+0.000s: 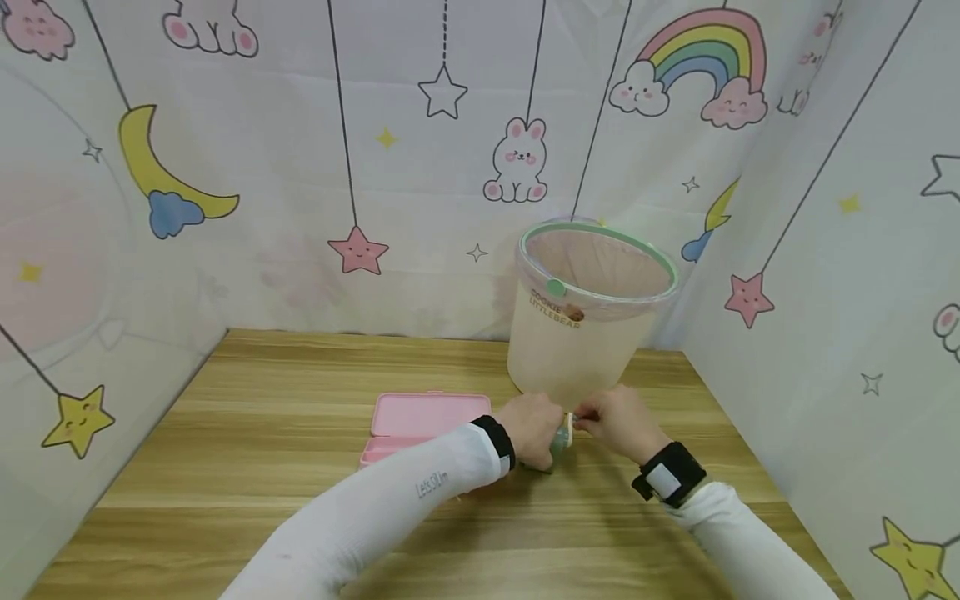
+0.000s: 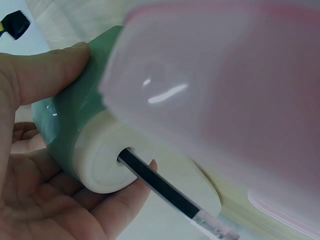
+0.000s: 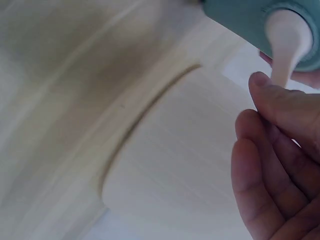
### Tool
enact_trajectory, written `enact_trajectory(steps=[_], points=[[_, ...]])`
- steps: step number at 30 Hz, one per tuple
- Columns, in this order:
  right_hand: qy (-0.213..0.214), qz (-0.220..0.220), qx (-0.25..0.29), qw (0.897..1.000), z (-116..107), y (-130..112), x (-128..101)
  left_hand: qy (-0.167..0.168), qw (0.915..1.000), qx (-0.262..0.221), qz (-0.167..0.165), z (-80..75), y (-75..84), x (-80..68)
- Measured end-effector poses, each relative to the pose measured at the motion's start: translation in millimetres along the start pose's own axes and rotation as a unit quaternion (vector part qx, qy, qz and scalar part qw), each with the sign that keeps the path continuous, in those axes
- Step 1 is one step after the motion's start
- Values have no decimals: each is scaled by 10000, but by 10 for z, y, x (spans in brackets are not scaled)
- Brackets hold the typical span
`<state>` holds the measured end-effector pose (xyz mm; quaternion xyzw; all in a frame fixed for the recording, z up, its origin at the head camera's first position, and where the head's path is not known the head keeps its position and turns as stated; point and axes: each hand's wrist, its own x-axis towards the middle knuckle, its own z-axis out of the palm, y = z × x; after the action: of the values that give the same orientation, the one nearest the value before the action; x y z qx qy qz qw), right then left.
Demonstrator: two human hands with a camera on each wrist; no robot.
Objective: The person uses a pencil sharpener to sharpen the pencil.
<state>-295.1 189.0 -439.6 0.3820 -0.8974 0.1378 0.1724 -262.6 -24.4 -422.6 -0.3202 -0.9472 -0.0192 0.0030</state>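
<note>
Centre-low in head view, left hand (image 1: 531, 427) is gripping a green sharpener (image 2: 75, 115) w/ cream end, thumb and fingers curled round it. A black pencil (image 2: 160, 185) is sticking into its hole. Right hand (image 1: 618, 421) is pinching the cream crank (image 3: 285, 47) (partly hidden). Bin (image 1: 585, 317) is standing just behind, pink case (image 1: 420, 421) lying left on the table (image 1: 262, 467).

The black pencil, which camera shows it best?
The left wrist view: the black pencil plainly enters the cream end of the green pencil sharpener held by the left hand. In the head view hands hide the pencil; the right wrist view shows none of it.
</note>
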Motion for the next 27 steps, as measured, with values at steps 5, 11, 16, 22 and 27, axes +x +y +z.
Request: enact_trajectory(steps=[5,11,16,22,27], points=[[67,-1,-23,10000,157,14,-65,39,10000,7,29,21,-1,8],[-22,63,186,9998,254,-6,-130,33,10000,8,34,36,-20,15],[-200,60,394,9990,323,-10,-183,33,10000,-36,9,36,-19,10],[-598,129,722,9955,336,-43,-242,53,10000,-68,-30,34,-10,1],[-744,45,906,9931,275,-100,-263,23,10000,-78,-45,31,-2,6]])
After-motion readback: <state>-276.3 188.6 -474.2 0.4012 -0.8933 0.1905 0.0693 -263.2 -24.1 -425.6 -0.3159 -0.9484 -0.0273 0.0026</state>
